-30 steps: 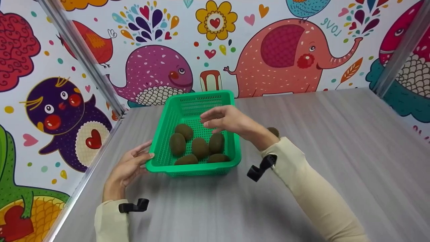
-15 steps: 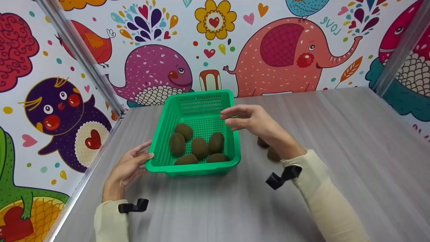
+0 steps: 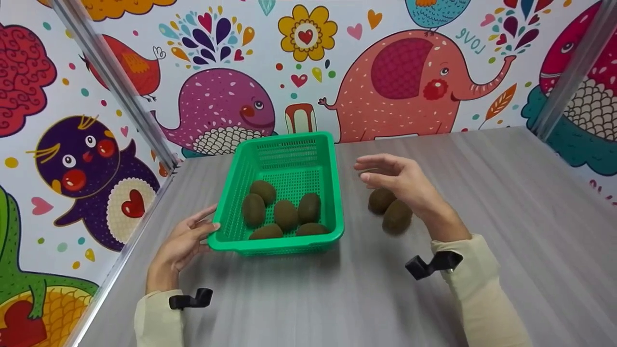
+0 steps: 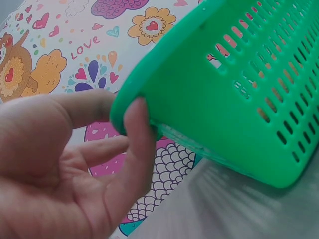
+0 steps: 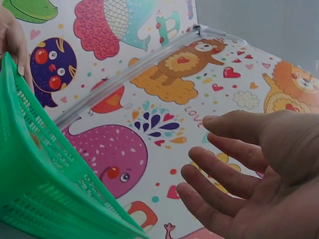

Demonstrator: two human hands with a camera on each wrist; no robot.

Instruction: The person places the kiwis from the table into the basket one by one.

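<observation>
A green plastic basket [image 3: 339,202] stands on the table with several brown kiwis [image 3: 286,215] lying toward its near end. At its left near corner my left hand [image 3: 182,245] pinches the rim; the left wrist view shows the thumb [image 4: 138,144] on one side of the rim and fingers on the other. Right of the basket, my right hand [image 3: 409,187] hovers with spread, relaxed fingers, and nothing is in its palm in the right wrist view. Two kiwis [image 3: 397,218] lie on the table by that hand, partly overlapped by it in the head view.
The grey wood-grain table [image 3: 299,299] meets a wall [image 3: 308,106] printed with cartoon animals at the back and left. Metal corner posts [image 3: 113,82] rise at the back left and right. A black wrist mount [image 3: 434,265] sits on each sleeve.
My right hand has moved right, from over the basket to beside it above the table kiwis, bringing those kiwis into view. The left hand and the basket have stayed in place.
</observation>
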